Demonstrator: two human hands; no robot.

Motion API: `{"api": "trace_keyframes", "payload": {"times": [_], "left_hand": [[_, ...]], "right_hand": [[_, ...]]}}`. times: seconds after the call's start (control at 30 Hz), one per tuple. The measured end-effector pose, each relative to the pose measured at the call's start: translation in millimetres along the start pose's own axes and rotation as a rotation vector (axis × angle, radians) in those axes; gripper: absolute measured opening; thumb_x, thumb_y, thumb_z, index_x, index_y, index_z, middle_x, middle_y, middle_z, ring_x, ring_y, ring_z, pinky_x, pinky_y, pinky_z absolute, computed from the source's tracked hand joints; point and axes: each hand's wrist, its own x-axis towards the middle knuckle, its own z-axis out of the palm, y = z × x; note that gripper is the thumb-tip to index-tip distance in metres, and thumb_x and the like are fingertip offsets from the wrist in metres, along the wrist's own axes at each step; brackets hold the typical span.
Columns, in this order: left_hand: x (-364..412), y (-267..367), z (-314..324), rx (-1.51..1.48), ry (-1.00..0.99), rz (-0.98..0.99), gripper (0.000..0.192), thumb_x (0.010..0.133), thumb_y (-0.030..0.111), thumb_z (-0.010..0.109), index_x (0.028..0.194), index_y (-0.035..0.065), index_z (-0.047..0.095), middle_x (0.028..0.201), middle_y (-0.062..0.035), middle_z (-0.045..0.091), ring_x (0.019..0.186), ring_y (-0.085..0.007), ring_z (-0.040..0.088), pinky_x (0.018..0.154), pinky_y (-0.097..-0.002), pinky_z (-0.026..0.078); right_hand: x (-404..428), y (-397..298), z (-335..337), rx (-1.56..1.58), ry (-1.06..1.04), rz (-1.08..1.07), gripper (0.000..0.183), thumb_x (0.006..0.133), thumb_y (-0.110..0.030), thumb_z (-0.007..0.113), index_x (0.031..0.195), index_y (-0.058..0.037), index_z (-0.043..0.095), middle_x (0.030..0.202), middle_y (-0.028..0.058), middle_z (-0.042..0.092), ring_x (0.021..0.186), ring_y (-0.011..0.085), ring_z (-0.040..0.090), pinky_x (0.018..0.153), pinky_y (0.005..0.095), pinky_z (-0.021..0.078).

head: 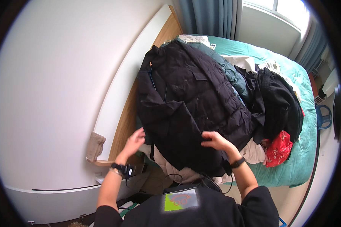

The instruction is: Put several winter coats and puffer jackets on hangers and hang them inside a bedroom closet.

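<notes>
A black padded jacket (199, 85) lies spread front side up over other clothes on the bed. It has a flap pocket, snap buttons and a dark sleeve (170, 119) folded across its near part. My left hand (135, 140) is at the jacket's left edge beside the headboard, fingers apart and holding nothing visible. Over the jacket's lower right part is my right hand (216, 140), its fingers bent with a gap to the thumb and no cloth seen between them. A teal padded garment (236, 76) shows from under the jacket's right side.
The wood and white headboard (130, 73) rises at the left, with a beige cloth (96, 146) over its near end. Black clothing (281, 105) and a red patterned cloth (278, 150) lie right on the green bedspread (289, 176). Black cables (173, 175) hang before me.
</notes>
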Motion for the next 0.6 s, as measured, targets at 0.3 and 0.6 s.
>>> {"api": "trace_keyframes", "payload": {"times": [0.3,0.6], "left_hand": [[237,66,-15,0.242,0.633,0.358,0.024,0.084,0.008,0.058,0.108,0.0029,0.056,0.102,-0.0177,0.061,0.095,-0.0302,0.060,0.082,-0.0376,0.048],[315,92,15,0.644,0.574,-0.423,0.036,0.084,0.028,0.058,0.115,0.0105,0.049,0.114,-0.0137,0.050,0.109,-0.0312,0.049,0.085,-0.0480,0.045]], "right_hand": [[-63,19,-14,0.155,0.693,0.287,0.020,0.080,0.000,0.062,0.100,-0.0011,0.062,0.076,-0.0023,0.058,0.073,0.0053,0.051,0.064,0.0195,0.0416],[-111,4,3,0.233,0.784,0.395,0.032,0.082,0.004,0.059,0.113,-0.0026,0.057,0.090,0.0036,0.063,0.079,0.0092,0.059,0.071,0.0217,0.0481]]}}
